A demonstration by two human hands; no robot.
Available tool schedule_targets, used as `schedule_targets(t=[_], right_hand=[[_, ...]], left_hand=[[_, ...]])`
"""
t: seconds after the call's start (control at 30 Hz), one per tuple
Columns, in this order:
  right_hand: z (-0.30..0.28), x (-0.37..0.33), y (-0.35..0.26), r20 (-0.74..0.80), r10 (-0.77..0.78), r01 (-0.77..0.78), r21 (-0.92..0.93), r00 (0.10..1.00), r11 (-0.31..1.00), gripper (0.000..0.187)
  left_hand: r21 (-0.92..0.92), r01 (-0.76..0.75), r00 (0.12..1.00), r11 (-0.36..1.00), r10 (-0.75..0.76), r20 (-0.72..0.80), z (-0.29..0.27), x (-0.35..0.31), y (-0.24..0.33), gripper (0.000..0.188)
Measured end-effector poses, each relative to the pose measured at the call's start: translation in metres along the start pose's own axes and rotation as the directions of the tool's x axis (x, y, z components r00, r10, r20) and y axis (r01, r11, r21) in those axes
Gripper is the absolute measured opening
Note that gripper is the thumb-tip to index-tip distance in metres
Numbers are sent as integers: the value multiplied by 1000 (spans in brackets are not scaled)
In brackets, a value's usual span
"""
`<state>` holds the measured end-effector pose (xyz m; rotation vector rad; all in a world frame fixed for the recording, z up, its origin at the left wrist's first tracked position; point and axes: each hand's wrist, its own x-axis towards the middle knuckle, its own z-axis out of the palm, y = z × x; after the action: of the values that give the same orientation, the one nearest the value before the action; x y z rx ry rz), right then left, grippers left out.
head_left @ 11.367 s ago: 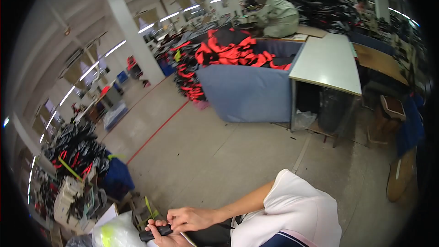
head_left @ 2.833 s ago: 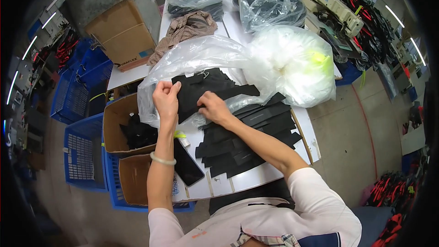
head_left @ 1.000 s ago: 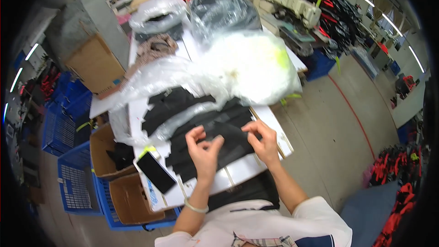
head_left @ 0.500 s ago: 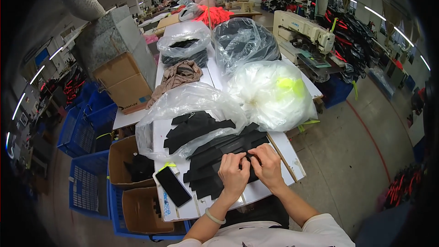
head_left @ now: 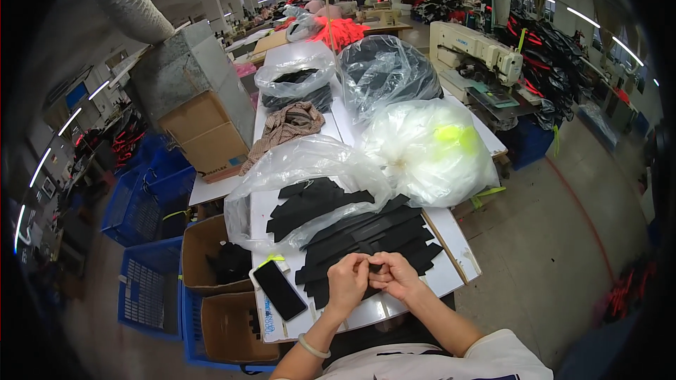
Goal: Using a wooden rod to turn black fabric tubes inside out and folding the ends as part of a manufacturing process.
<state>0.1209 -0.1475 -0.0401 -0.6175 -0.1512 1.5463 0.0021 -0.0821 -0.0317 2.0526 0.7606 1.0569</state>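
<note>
The left hand (head_left: 347, 284) and right hand (head_left: 397, 278) meet over the black strips (head_left: 403, 230).
Both arms come up from the bottom and lean in, with fingers curled and tips close together. Something dark shows by the fingertips, but I can't tell if they are pinching a strip. The strips lie in a pile on the white table (head_left: 462, 252), under the hands and just past them. Their long sides go across, left ends nearer the person, right ends a bit farther away.
</note>
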Motion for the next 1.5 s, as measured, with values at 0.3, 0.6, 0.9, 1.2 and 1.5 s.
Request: schedule_targets(t=[0.3,0.6,0.9,1.2,1.5], right_hand=[[17,-2,-12,275,-621,477,-860,734,184,10],[4,-5,6,490,-778,476,-832,394,-283,23],[21,9,7,154,-226,178,275,962,945,23],[36,3,5,114,-462,446,-539,879,714,26],[44,11,24,118,-760,576,-728,639,371,27]], left_hand=[[-583,283,885,761,-442,-146,20,0,10,9],[-835,431,856,343,-449,257,17,-10,6,5],[-922,383,905,-57,-177,387,-11,-6,-18,13],[-915,346,877,207,-419,236,-16,-9,-7,10],[-803,272,921,530,-385,59,-6,-7,-6,15]])
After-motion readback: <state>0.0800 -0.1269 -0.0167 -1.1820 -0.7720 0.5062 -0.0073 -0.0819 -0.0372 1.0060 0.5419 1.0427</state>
